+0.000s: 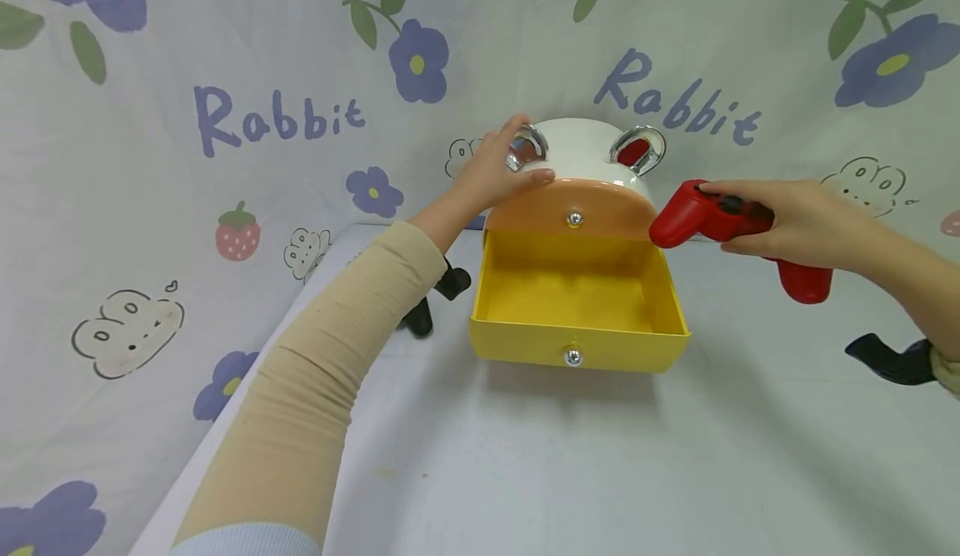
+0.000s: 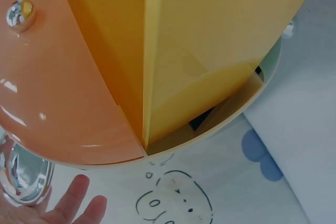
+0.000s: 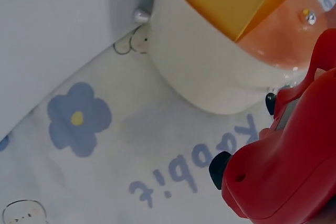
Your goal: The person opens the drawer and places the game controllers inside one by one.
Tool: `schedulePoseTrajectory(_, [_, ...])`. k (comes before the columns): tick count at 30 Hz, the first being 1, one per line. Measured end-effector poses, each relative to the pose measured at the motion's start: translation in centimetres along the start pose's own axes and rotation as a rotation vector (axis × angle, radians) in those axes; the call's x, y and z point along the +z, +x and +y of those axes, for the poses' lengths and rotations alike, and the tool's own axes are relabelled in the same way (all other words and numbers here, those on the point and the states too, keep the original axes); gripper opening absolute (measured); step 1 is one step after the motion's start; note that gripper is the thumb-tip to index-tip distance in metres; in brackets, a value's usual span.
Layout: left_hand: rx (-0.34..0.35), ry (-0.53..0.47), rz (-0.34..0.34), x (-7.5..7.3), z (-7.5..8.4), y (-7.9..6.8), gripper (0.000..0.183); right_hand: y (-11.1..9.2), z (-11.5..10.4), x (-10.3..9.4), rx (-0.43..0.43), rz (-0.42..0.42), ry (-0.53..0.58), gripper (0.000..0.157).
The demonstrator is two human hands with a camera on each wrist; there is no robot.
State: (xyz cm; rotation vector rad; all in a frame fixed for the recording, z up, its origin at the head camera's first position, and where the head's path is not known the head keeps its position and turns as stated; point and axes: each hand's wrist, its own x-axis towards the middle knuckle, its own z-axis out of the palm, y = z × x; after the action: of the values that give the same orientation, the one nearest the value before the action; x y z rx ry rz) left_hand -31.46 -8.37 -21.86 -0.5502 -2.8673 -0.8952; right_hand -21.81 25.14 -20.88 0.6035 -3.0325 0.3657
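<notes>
While your left hand [image 1: 498,160] steadies a white tabletop cabinet [image 1: 581,141], your right hand [image 1: 813,216] holds a red game controller [image 1: 720,221] in the air, just to the right of the cabinet. Your right thumb and fingers close around the controller's middle, one of its rounded grips pointing toward the cabinet. Your left hand is mostly open, its fingers spread near a silver ear-like loop [image 1: 537,135], its thumb lying along the cabinet's upper front edge; the left wrist view shows these fingers fairly straight.

Below an orange front panel [image 1: 611,206] with a round silver knob [image 1: 574,219], a yellow drawer [image 1: 521,349] stands pulled out toward you, and nothing shows inside it. Opening the drawer therefore looks done. Your controller is outside the drawer, over the white table [image 1: 540,464], so the handling appears midway: the controller is not yet set down and the drawer not yet closed. Whether the controller touches the cabinet's side, you cannot tell from the head view.
</notes>
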Motion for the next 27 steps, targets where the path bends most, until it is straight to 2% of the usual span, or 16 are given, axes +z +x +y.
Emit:
schedulePoseTrajectory(16, [-0.012,0.004,0.005,0.1,-0.1,0.0,0.082,1.6,-4.8,1.1,-0.091,-0.053,0.073,0.065])
schedulePoseTrajectory(24, [0.001,0.002,0.007,0.2,-0.2,0.2,0.08,2.3,-6.6,1.6,-0.126,-0.085,0.123,0.062])
schedulePoseTrajectory(27, [-0.007,0.003,0.007,0.2,-0.2,0.2,0.082,2.6,-7.0,1.9,-0.166,-0.081,0.134,0.061])
